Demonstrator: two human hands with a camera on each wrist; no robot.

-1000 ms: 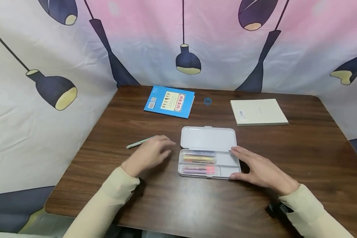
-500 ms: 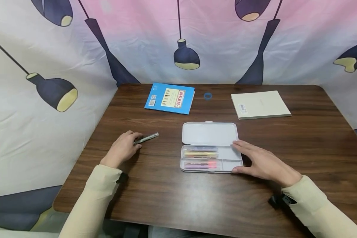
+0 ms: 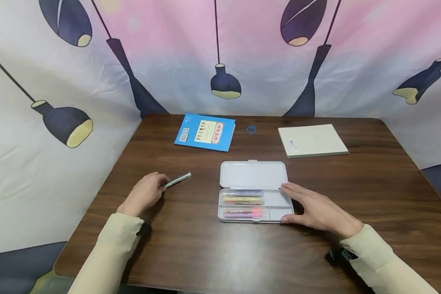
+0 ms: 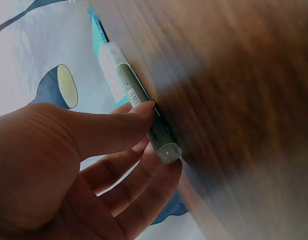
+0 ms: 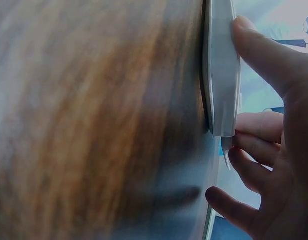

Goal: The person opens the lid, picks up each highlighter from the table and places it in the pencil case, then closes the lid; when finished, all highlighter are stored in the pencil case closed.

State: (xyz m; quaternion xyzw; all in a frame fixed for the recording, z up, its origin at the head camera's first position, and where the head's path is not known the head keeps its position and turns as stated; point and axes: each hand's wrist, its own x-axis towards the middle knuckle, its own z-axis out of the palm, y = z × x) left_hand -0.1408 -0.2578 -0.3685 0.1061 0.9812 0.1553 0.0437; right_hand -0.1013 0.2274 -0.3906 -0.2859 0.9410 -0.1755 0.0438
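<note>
My left hand (image 3: 144, 193) pinches a slim green pen (image 3: 178, 179) with clear ends, left of the pencil case. In the left wrist view the thumb lies over the pen (image 4: 139, 97), near its clear tip, with the fingers underneath. The white pencil case (image 3: 275, 212) lies with its lid (image 3: 253, 174) folded back. Pens in clear sleeves, yellowish ones (image 3: 243, 200) in the back compartment and pink and purple ones (image 3: 242, 213) in the front, fill its left part. My right hand (image 3: 319, 210) holds the case's right end, thumb at the front corner, fingers by the hinge.
A blue book (image 3: 209, 132) lies at the back left of the wooden table (image 3: 191, 253). Right of it is a small blue ring (image 3: 251, 129), like a tape roll. A cream notebook (image 3: 314, 141) lies at the back right. A patterned curtain (image 3: 183, 73) hangs behind.
My left hand has moved left from beside the case and taken hold of the pen, which now points to the upper right. The right hand stays at the case's right end.
</note>
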